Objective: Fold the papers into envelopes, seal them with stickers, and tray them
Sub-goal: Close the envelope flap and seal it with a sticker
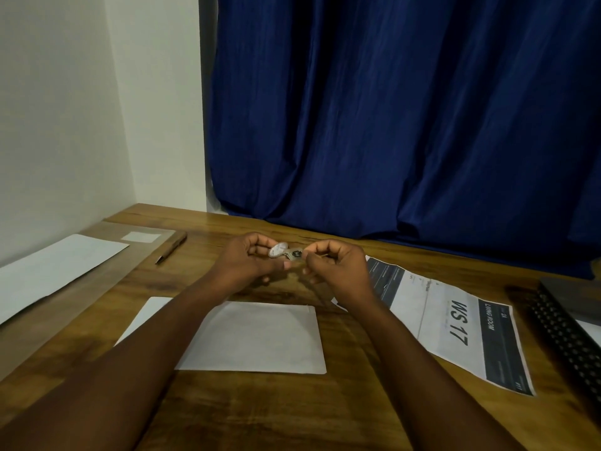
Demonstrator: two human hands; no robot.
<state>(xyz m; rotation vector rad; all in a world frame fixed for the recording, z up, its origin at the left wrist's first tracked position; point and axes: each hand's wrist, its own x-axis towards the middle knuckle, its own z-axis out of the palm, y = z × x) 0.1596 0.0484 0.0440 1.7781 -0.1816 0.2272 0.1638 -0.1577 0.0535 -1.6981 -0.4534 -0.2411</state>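
Observation:
A folded white paper (260, 336) lies flat on the wooden table (292, 411) in front of me, partly covered by my left forearm. Above its far edge my left hand (250, 262) holds a small white roll of stickers (278, 249), fingers curled round it. My right hand (335, 268) pinches the loose end of the sticker strip (296, 254) just right of the roll. Both hands hover a little above the table, close together.
At the far left a white sheet (55, 271) lies on a brown board (97, 281), with a brown pen (170, 247) beside it. A printed sheet marked WS 17 (455, 323) sits at right, a black perforated tray (572, 333) at the right edge. Blue curtain (406, 125) behind.

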